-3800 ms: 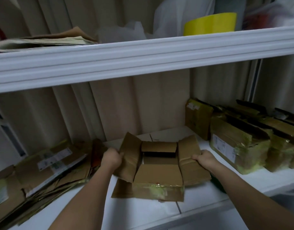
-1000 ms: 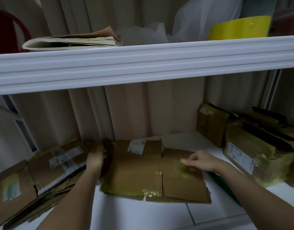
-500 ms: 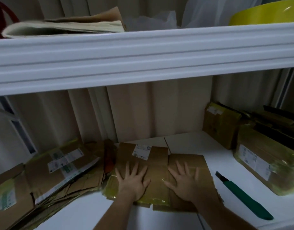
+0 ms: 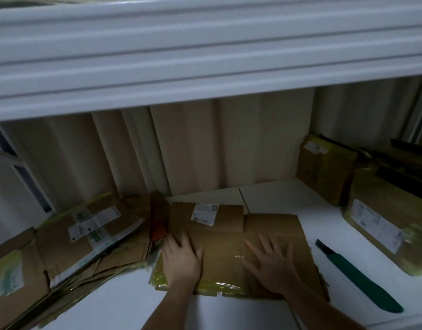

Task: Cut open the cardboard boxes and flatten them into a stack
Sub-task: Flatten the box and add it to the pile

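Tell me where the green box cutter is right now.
The green box cutter lies on the white shelf, right of the flattened box, beside the taped boxes.

I am counting one flattened box [image 4: 231,241] lying under my two hands, the left hand [image 4: 181,260] and the right hand [image 4: 269,265]. One stack of flattened cardboard [image 4: 69,244] is sitting to the left, at least two taped boxes [image 4: 381,225] [image 4: 324,172] to the right, and one green cutter [image 4: 357,275] on the desk [image 4: 288,198].
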